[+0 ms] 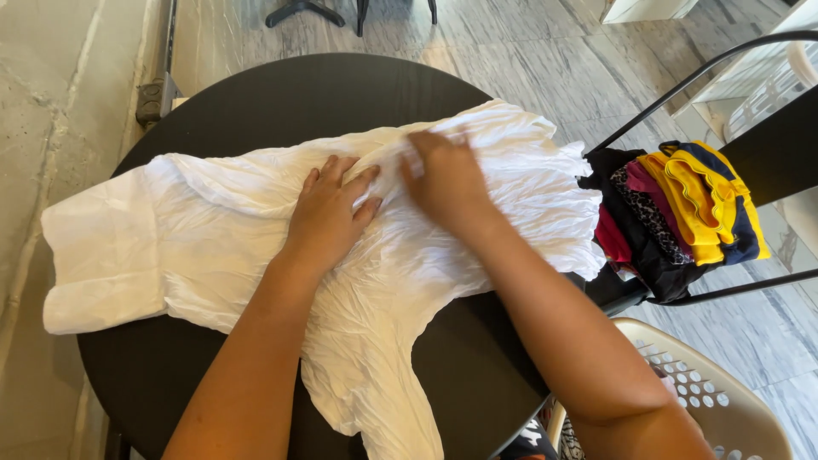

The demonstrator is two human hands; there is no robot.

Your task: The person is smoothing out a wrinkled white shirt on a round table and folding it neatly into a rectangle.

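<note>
Both our hands press flat, open, on the crinkled white cotton garment (256, 230) spread across the round black desk (256, 94): left hand (328, 213), right hand (443, 179). Its overhanging left and near ends could drag it floorward.

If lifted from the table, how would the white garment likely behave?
The white garment is probably floppy: it wrinkles and droops over the table edge. It likely feels light, looking thin. Both hands, left and right, press it flat, so it may bunch when pushed.
</note>
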